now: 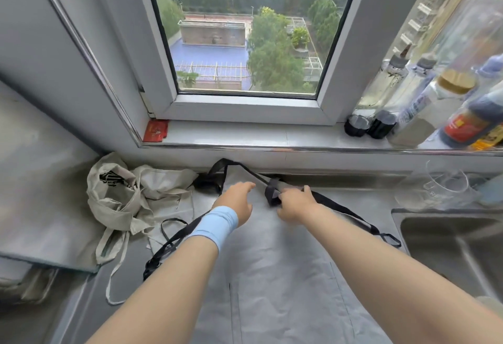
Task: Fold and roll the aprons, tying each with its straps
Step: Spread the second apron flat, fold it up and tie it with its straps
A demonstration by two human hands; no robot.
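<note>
on the counter the grey apron lies flat, unrolled; right hand pinches its black strap, left hand relaxed, crumpled beige apron waiting.

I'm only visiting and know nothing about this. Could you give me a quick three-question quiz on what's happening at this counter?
1. True or false: the grey apron is rolled up and tied.
2. The left hand has on its wrist: A) a watch, B) a light blue wristband, C) a glove.
3. Fill in: the right hand grips the apron's black ____.

Key: 1 false, it lies spread flat; 2 B; 3 strap.
</note>
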